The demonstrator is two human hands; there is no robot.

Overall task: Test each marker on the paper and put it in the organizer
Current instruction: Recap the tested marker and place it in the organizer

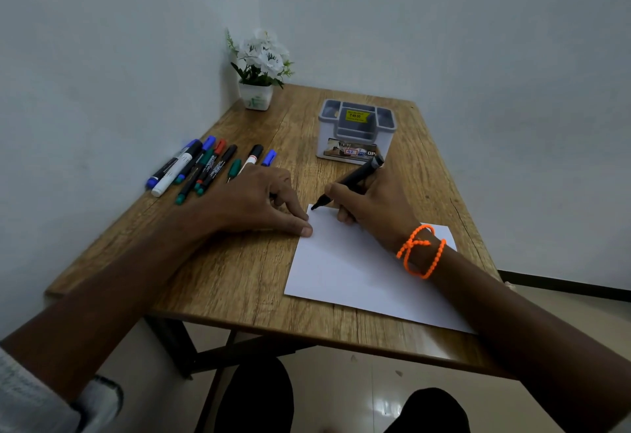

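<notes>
My right hand [368, 205] grips a black marker [355, 176], uncapped, with its tip touching the top left corner of the white paper [355, 272]. My left hand [259, 202] rests on the table with fingertips pressing the paper's left edge; something dark, perhaps the cap, shows between its fingers. Several markers [201, 164] with blue, green, red and black caps lie in a row at the left of the table. The grey organizer [355, 130] stands behind the paper, its compartments holding no markers that I can see.
A white pot of artificial white flowers [261, 69] stands in the far corner against the walls. The wooden table [239, 272] has walls on its left and far sides. An orange bead bracelet [421, 251] circles my right wrist.
</notes>
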